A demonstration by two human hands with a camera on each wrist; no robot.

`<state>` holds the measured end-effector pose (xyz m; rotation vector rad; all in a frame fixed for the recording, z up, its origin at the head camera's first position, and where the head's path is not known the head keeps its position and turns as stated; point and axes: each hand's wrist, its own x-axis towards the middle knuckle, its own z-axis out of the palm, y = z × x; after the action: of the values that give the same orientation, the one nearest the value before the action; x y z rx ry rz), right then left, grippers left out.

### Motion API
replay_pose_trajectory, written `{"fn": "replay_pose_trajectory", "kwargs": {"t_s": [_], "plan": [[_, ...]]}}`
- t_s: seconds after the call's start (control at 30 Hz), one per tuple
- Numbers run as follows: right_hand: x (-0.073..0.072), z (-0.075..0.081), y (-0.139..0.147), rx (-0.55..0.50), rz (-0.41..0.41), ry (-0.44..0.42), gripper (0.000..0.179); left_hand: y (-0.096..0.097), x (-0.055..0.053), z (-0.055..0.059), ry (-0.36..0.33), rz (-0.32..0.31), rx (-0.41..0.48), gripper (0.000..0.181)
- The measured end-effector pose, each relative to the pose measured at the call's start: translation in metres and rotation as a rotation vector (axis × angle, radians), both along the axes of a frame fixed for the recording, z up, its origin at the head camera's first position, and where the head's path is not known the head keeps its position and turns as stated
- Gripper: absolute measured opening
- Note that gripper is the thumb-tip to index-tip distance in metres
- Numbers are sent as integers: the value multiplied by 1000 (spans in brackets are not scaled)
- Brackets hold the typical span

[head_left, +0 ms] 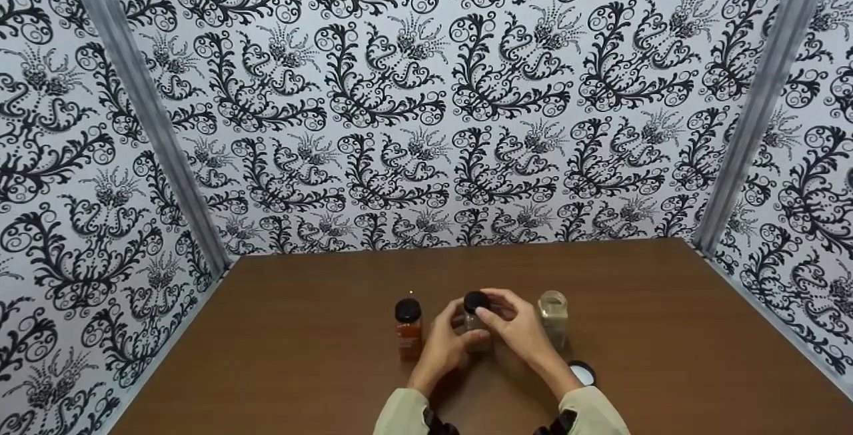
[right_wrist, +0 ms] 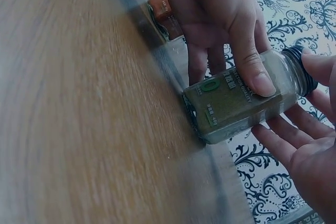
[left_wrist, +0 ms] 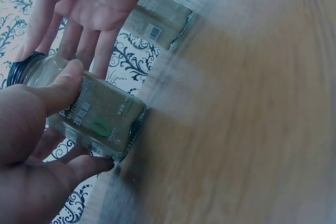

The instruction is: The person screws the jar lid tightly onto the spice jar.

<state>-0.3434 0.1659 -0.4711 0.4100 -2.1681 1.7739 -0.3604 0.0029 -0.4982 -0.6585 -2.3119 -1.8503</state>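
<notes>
A square glass spice jar (head_left: 474,322) with greenish-brown powder and a black lid (head_left: 476,300) stands upright between the two hands. My left hand (head_left: 445,342) grips its body, the thumb lying across the label in the left wrist view, where the jar (left_wrist: 105,114) shows a green mark. With thumb and fingers my right hand (head_left: 523,332) pinches the lid, seen closely in the right wrist view as a ridged black lid (right_wrist: 300,71). The jar's base is right at the table top.
Left of the hands stands a jar of orange-red powder (head_left: 408,330) with a black lid. To the right is a lidless jar of pale powder (head_left: 554,318), and nearer lies a loose black lid (head_left: 582,374), white inside up. Patterned walls (head_left: 400,122) border the brown table (head_left: 300,355).
</notes>
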Motion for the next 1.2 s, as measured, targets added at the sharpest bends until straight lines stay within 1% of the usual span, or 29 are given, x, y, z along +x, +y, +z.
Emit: {"fn": "replay_pose_trajectory", "kwargs": {"t_s": [0.1,0.3,0.5,0.77,0.87,0.93,1.1,1.2], "plan": [[0,0,0,-14,14,-6,35,0,0,0,-9,20,-23,55],[1,2,2,-23,19,-32,40,0,2,2,-16,9,-15,55],[-1,0,2,6,3,-15,35,-1,3,3,-11,19,-29,54],[0,-1,1,-34,4,-15,32,-2,3,1,-7,19,-40,55],[0,-1,2,-39,15,-26,33,-2,3,0,-6,15,-34,54],[0,-1,2,-38,24,-35,35,-2,3,0,-12,2,-16,55],[0,-1,3,-1,32,-14,40,-1,4,2,-27,-21,19,57],[0,-1,3,19,31,-2,39,-1,3,2,-26,-12,15,56]]}}
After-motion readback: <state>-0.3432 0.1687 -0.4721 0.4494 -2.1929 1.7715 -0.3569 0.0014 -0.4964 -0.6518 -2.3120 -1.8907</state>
